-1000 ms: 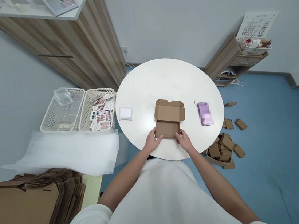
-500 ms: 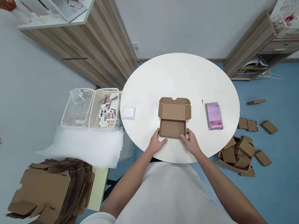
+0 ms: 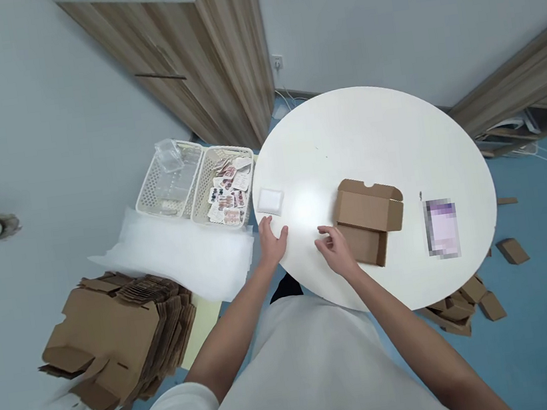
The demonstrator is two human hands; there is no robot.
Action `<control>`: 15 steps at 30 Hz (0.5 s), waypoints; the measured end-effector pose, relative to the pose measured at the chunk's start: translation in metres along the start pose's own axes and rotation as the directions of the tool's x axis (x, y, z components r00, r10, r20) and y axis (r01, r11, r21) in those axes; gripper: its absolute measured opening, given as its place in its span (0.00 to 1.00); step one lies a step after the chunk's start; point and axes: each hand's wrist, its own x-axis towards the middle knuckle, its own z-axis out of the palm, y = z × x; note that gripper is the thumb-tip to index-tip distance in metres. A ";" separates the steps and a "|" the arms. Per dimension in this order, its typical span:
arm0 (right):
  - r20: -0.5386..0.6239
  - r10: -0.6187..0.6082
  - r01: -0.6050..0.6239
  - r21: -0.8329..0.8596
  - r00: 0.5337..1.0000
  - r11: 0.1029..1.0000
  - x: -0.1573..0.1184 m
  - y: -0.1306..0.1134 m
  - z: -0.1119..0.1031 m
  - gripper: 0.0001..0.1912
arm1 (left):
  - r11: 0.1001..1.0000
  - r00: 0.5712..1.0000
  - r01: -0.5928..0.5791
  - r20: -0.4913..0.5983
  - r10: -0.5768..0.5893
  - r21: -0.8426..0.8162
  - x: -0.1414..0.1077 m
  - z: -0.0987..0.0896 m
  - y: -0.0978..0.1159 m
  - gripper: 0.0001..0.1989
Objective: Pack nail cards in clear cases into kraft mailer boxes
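An open brown cardboard box (image 3: 366, 243) stands on the round white table (image 3: 368, 125), its lid folded back away from me. My left hand (image 3: 272, 242) has its fingers apart and holds nothing, just below a small white packet (image 3: 270, 201) at the table's left edge. Between that packet and the box, my right hand (image 3: 334, 249) hovers with bent, parted fingers and nothing in them. A blurred purple-and-white item (image 3: 442, 228) lies to the right of the box.
Left of the table are a basket of clear plastic pieces (image 3: 170, 181), a basket of printed cards (image 3: 223, 188), white sheets (image 3: 178, 248) and stacked flat cardboard (image 3: 114, 333). Small brown boxes (image 3: 456, 309) lie at the lower right. Wooden cabinets flank the wall.
Both hands have let go of the box and moved left, the left one to near the white packet. The view has turned left, so the table appears farther right.
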 end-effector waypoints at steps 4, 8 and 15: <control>0.125 0.314 -0.335 0.218 0.941 0.917 0.047 -0.016 0.052 0.24 | 0.996 0.994 0.085 0.067 -0.087 0.035 0.041 -0.018 -0.006 0.31; 0.111 0.448 -0.452 0.408 0.887 0.794 0.082 -0.020 0.083 0.25 | 0.989 0.970 0.136 0.195 -0.144 0.053 0.067 -0.020 -0.013 0.34; 0.086 0.438 -0.423 0.479 0.895 0.769 0.109 -0.028 0.105 0.25 | 0.996 0.967 0.087 0.239 -0.086 0.006 0.077 -0.018 -0.025 0.33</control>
